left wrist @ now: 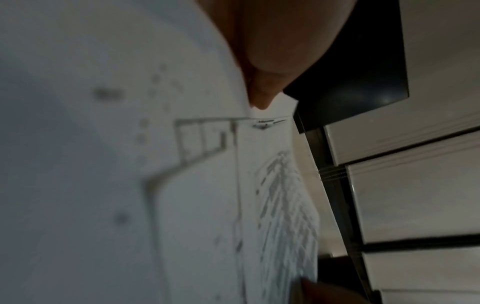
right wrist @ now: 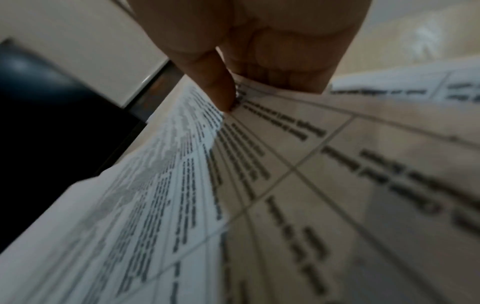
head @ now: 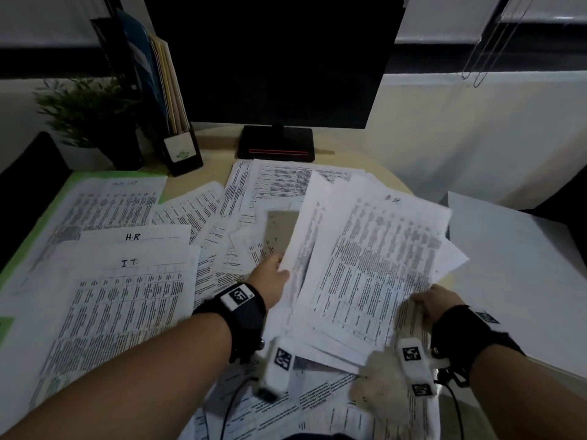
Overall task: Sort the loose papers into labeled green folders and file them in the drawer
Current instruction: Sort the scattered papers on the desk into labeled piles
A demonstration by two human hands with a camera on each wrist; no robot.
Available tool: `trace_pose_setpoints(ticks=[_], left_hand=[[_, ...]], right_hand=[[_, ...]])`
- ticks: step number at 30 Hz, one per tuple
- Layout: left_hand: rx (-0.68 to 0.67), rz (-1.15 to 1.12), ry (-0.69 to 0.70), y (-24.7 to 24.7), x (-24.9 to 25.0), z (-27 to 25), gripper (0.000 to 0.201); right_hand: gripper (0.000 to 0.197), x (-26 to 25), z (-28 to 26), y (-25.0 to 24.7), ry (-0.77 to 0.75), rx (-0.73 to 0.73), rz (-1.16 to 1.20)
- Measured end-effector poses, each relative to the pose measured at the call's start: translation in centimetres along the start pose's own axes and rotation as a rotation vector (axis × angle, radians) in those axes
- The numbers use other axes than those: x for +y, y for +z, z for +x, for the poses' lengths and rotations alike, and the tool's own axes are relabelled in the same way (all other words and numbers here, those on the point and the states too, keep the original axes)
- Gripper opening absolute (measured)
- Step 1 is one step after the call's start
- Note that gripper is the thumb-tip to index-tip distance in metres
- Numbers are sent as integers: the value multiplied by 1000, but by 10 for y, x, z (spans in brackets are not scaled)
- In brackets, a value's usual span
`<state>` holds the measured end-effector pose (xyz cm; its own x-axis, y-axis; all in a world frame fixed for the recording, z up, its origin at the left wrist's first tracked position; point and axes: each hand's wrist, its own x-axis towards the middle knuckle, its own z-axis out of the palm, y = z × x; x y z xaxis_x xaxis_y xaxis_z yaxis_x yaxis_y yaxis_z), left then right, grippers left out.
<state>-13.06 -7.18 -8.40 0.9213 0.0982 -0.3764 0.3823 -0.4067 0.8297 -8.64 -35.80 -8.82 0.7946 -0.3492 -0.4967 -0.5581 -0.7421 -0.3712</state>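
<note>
Leftward, at the frame's left edge, a green folder (head: 22, 246) lay under sorted sheets — nearer the left hand (head: 270, 276), which pinched the fanned stack of papers (head: 365, 265) at centre-right. Its long axis ran up the frame; the right hand (head: 440, 304) clamped its lower right corner.

My left hand (head: 270, 277) hides its fingers under the fanned sheets (head: 374, 258), and my right hand (head: 440, 301) shows only its back at their lower corner. The small print on those sheets is too blurred for me to read. A brown card (head: 281, 230) left of the sheets is partly covered by them. The green folder (head: 30, 246), far left of them, shows only an edge beneath papers, and the picture's edge cuts it.
</note>
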Motion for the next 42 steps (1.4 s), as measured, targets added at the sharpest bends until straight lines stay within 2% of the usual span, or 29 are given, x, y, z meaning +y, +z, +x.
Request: trace_pose_setpoints(ticks=[3, 5, 6, 8, 10, 13, 14, 16, 20, 22, 24, 27, 29, 32, 34, 37, 42], left_hand=[[-113, -49, -49, 15, 10, -11, 47], [-183, -44, -100, 25, 10, -13, 64], [-209, 8, -94, 29, 10, -13, 70], [-247, 156, -32, 34, 12, -14, 76], [-272, 171, 45, 38, 17, -17, 77], [-331, 11, 163, 42, 30, -25, 72], [-349, -16, 190, 43, 33, -27, 69], [-365, -56, 227, 44, 39, -28, 64], [-363, -110, 230, 39, 46, -25, 65], [-359, -139, 215, 35, 45, -22, 68], [-346, -195, 170, 31, 45, -21, 70], [-282, -235, 77, 26, 44, -18, 58], [-181, -83, 28, 20, 38, -12, 46], [-11, 435, -81, 8, 20, 6, 55], [13, 625, -163, 3, 9, 13, 60], [-22, 685, -209, 4, 1, 16, 66], [6, 574, -274, 10, 6, 19, 72]], right_hand=[[34, -8, -2, 4, 19, -78, 176], [20, -10, 0, 9, -47, -59, 138], [8, -11, 3, 10, -52, -53, 125], [8, -10, 12, 13, -16, -68, 148], [14, -9, 15, 15, -12, -60, 201], [34, -2, 21, 16, 4, -51, 225], [33, 0, 20, 13, 12, -54, 230], [17, 4, 19, 9, -13, -35, 181], [32, 6, 17, 2, -17, -46, 288], [18, 6, 20, 1, -61, -41, 329], [5, 6, 21, 2, -10, -5, 487], [15, 5, 16, 5, 37, -43, 550], [17, 5, 14, 9, 28, -80, 428], [37, 6, 10, 17, 18, -110, 228], [40, 2, 5, 18, 7, -103, 193], [33, -2, 3, 19, -2, -107, 135], [35, -4, -1, 20, 10, -114, 121]])
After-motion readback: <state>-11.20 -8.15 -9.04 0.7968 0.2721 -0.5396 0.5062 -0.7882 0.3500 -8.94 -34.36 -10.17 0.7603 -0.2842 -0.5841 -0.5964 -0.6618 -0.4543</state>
